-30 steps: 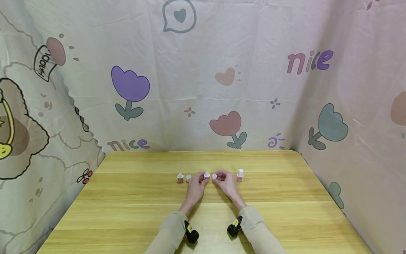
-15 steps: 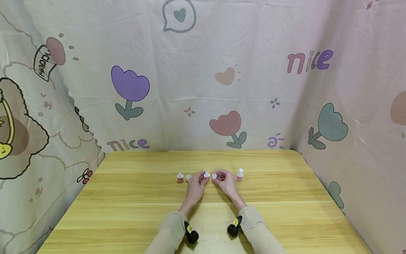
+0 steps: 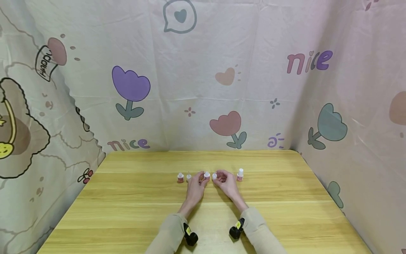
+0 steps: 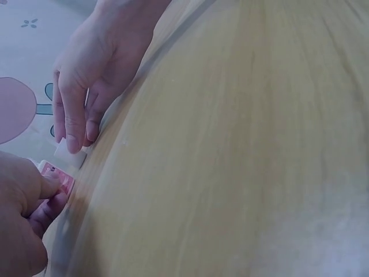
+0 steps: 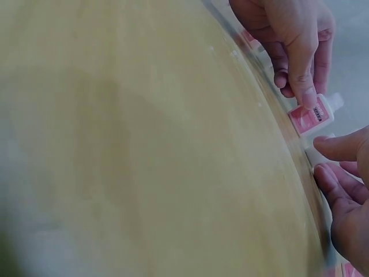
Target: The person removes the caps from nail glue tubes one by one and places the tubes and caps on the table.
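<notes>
My left hand [image 3: 195,187] holds a small white bottle [image 3: 207,176] with a pink label, upright on the table. In the right wrist view, thumb and fingers pinch this bottle [image 5: 311,118] by its sides, and its narrow pale nozzle [image 5: 335,101] is uncovered. Just right of it, my right hand [image 3: 229,186] pinches a white cap [image 3: 214,176] at table level. Cap and bottle stand apart by a small gap. The cap [image 4: 70,153] is partly covered by my right fingers in the left wrist view.
A second uncapped bottle [image 3: 180,178] stands left of my left hand, with another white cap [image 3: 189,177] between them. To the right of my right hand stands a capped bottle [image 3: 240,175]. The wooden table [image 3: 133,197] ends at a printed cloth backdrop [image 3: 190,88].
</notes>
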### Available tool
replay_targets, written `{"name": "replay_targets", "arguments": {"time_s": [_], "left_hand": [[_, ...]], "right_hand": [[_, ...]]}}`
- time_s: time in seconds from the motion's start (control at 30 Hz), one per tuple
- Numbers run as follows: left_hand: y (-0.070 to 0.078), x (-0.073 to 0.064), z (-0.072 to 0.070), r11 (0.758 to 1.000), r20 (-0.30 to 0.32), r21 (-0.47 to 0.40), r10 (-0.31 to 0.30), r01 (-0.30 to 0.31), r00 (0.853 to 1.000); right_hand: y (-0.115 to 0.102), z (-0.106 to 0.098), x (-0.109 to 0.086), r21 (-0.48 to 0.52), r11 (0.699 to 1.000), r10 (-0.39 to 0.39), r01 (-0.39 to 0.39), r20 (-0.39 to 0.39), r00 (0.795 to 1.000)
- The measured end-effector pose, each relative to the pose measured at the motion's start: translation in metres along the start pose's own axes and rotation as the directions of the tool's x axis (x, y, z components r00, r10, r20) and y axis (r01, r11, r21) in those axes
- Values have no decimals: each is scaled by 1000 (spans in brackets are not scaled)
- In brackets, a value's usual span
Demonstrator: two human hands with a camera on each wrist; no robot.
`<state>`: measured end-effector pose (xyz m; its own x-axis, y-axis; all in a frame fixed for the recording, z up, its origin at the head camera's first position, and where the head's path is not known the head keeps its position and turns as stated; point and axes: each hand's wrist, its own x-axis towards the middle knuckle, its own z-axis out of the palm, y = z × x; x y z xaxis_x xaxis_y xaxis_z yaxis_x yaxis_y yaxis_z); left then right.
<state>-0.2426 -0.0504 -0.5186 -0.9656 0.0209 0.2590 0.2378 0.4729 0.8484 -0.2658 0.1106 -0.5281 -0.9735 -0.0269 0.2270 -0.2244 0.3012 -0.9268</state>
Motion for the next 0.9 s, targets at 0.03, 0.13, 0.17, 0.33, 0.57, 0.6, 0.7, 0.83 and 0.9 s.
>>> {"name": "replay_targets", "arguments": {"time_s": [0.03, 0.13, 0.17, 0.33, 0.57, 0.6, 0.7, 0.83, 0.9], "left_hand": [[0, -1, 0, 1000, -1, 4, 1, -1, 1000], [1, -3, -1, 1000, -6, 12, 15, -14, 1000], [1, -3, -1, 1000, -9, 14, 22, -22, 1000], [1, -6, -3, 998, -26, 27, 50, -49, 998], [3, -10, -5, 999, -40, 14, 34, -34, 999], [3, -11, -5, 999, -46, 12, 32, -31, 998], [6, -13, -6, 1000, -66, 12, 24, -23, 998], [9, -16, -8, 1000, -97, 14, 18, -16, 995], [10, -18, -10, 1000, -113, 8, 12, -12, 994]], "right_hand": [[0, 0, -1, 2, 1000, 4, -4, 1, 1000], [-3, -2, -6, 1, 1000, 11, -11, 0, 1000], [-6, -2, -8, 2, 1000, 5, -5, -2, 1000], [-26, -10, -20, 18, 1000, -18, 17, 20, 1000], [-23, -15, -27, 12, 1000, -12, 12, 22, 1000], [-19, -15, -27, 19, 1000, -7, 6, 19, 1000], [-13, -19, -28, 41, 999, -12, 11, 21, 1000], [-13, -27, -34, 60, 998, -22, 20, 28, 999], [-14, -31, -37, 59, 998, -7, 5, 30, 1000]]}}
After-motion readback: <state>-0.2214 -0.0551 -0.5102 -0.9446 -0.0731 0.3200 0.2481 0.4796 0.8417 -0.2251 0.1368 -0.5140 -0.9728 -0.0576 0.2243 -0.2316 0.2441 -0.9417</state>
